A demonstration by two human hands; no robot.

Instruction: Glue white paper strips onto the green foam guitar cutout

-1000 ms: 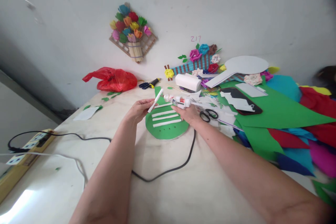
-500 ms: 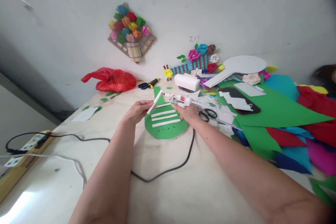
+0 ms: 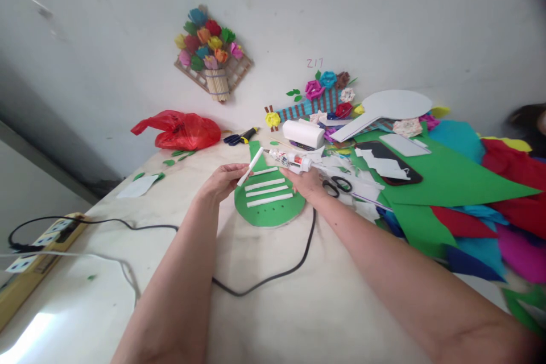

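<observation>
My L hand (image 3: 225,180) pinches slim white paper strip (image 3: 251,164), R hand (image 3: 309,183) grips white plastic glue gun (image 3: 290,160) (both nr rounded green cutout (image 3: 265,218)).

At the worktop's (image 3: 251,330) left edge the oblong yellow power strip (image 3: 52,249) is cropped; the right hand (image 3: 307,183) partly hides the white glue gun (image 3: 290,160).

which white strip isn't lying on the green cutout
The slanted strip in the left hand, its upper end near the glue gun; the other four strips lie across the green cutout.
</observation>
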